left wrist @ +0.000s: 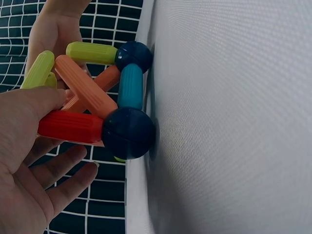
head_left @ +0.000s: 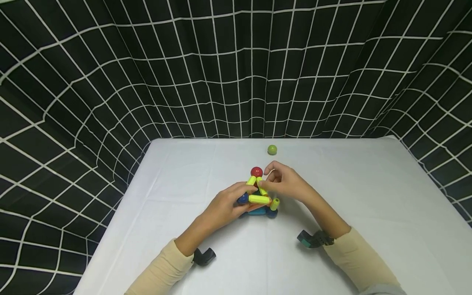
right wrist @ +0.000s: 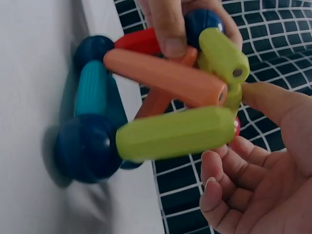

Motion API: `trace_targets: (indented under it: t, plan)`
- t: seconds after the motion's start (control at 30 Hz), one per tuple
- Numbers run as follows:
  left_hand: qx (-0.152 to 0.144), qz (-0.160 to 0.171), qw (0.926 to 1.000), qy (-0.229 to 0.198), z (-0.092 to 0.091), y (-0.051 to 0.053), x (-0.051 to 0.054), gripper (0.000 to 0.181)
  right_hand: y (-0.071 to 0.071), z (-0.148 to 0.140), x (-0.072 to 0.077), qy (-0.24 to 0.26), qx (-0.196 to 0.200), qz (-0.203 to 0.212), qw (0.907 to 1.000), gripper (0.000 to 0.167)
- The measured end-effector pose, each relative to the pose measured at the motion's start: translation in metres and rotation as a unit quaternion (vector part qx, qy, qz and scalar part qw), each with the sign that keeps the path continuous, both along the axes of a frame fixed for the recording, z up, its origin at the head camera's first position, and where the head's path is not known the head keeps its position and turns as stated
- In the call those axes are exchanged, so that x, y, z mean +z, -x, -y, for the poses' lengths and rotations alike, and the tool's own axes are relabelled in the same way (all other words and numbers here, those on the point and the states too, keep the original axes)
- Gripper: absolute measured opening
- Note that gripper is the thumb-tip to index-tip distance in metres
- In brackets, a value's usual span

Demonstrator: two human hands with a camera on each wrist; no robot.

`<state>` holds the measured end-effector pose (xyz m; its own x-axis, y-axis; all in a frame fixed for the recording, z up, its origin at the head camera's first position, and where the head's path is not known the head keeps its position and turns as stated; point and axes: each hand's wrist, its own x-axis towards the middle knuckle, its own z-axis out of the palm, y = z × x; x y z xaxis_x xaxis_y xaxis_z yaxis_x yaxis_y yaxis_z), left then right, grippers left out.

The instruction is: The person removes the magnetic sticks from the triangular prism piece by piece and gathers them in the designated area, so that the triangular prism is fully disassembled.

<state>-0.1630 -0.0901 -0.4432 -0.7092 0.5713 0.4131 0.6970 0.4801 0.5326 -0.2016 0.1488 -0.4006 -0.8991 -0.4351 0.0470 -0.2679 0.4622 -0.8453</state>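
A magnetic building-toy structure of coloured rods and balls stands on the white table, dark blue balls (right wrist: 87,148) at its base. A teal rod (left wrist: 130,87) joins two base balls; red (left wrist: 70,126), orange (right wrist: 163,75) and yellow-green rods (right wrist: 175,132) rise from them. My left hand (head_left: 223,201) grips its upper left part, around a blue ball (head_left: 242,198). On the far right side my right hand (head_left: 289,183) pinches a short yellow-green rod (head_left: 262,186) with its thumb, other fingers curled. Behind that rod sits a red ball (head_left: 256,172). The hands partly hide the joints.
A loose green ball (head_left: 272,149) lies near the back edge of the white table (head_left: 177,164). Black curtains (head_left: 236,73) with a white grid hang behind and at both sides. Each wrist wears a black camera, such as the right one (head_left: 311,239).
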Motion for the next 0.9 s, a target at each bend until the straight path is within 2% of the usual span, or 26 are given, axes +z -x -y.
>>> trace_targets:
  t: [0.13,0.3,0.37,0.6,0.77,0.9]
  plan:
    - [0.002,-0.003,1.0,0.003,0.0,0.0,0.0,0.042,-0.003,0.002,0.004,0.009,0.012,0.015,0.9998,0.043]
    - [0.002,-0.003,1.0,0.002,-0.001,0.0,0.0,0.04,-0.005,0.002,0.008,0.021,0.023,0.041,0.9986,0.038]
    - [0.003,-0.002,1.0,0.001,-0.001,0.0,-0.001,0.04,-0.006,0.001,0.01,0.016,0.021,0.039,0.9989,0.035]
    - [0.005,-0.006,1.0,-0.002,-0.002,-0.001,-0.001,0.041,-0.004,-0.003,0.012,-0.021,0.004,-0.021,0.9996,0.03]
    - [0.003,-0.012,0.9999,-0.001,-0.002,-0.001,0.0,0.041,-0.001,-0.006,0.008,-0.05,-0.008,-0.072,0.9961,0.03]
    - [-0.002,-0.016,0.9999,-0.002,-0.002,-0.001,0.0,0.04,0.001,-0.006,0.005,-0.061,-0.014,-0.092,0.9938,0.027]
